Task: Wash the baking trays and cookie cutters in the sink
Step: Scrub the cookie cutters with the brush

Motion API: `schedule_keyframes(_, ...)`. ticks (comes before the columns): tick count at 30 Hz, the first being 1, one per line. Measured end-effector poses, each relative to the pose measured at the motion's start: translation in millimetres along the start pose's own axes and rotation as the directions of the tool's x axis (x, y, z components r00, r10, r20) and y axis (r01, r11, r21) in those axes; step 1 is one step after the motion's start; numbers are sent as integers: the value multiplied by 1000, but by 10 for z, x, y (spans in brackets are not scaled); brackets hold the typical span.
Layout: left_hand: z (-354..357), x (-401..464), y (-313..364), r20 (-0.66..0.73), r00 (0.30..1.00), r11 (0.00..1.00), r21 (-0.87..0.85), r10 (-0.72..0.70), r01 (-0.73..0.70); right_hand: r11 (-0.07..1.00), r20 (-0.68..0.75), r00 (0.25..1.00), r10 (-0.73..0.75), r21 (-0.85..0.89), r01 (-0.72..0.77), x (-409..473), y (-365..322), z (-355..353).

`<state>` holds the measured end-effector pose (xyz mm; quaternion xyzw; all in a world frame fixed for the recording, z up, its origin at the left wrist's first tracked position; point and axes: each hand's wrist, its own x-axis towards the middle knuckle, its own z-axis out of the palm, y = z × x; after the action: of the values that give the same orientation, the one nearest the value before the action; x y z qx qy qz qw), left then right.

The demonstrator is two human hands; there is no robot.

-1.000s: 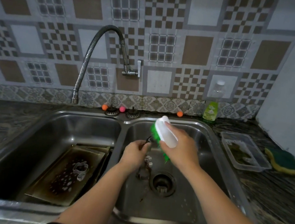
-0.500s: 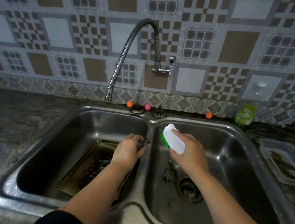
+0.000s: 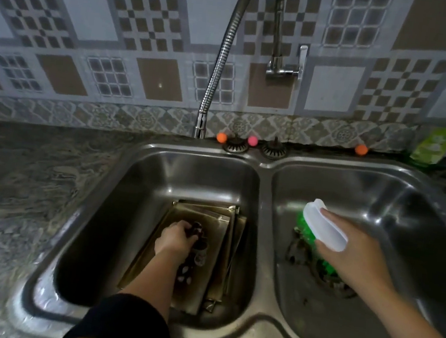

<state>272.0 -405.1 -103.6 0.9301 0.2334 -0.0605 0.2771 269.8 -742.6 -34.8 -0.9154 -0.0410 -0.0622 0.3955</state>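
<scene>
Two basins make up the steel sink (image 3: 268, 171), and we place everything relative to the divider between them. Left of the divider, on the floor of the left basin, lie the baking trays (image 3: 220, 224), a few of them stacked and a little fanned out, dark with burnt grease. We judge them to be thin sheet metal: stiff, not heavy, but wide and awkward, and slippery where the grease is wet. The best hold is probably at a raised rim on a short side, with the thumb inside the lip (the flat middle gives nothing to grip).

On the top tray, left of the divider, sit the cookie cutters (image 3: 200, 253), small, light metal shapes. Their edges look thin, so we would pinch them by the side walls and not press on the cutting edge. Our left hand (image 3: 175, 237) reaches down to them with the fingers curled; it seems to be closing around one, but we cannot tell if it really grips it.

Right of the divider, above the right basin near the drain (image 3: 336, 281), our right hand (image 3: 357, 255) grasps the scrub brush (image 3: 322, 227) by its smooth white back, the green bristles pointing down. Wet plastic like this can slide in the palm.
</scene>
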Motion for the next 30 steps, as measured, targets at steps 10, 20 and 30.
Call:
schedule_keyframes(10, -70, -151, 290, -94, 993, 995, 72, 68, -62, 998, 0, 998, 60, -7, -60, -75, 8, -80)
schedule_keyframes(20, 252, -507, 1643, -168, 891, 906, 27, 422, -423, 997, -31, 997, 70, 24, -69, -108, 216, -440)
schedule_keyframes(30, 1482, -610, 2019, 262, 914, 943, 41, 309, -331, 996, -51, 996, 70, -52, -72, -129, 838, -926)
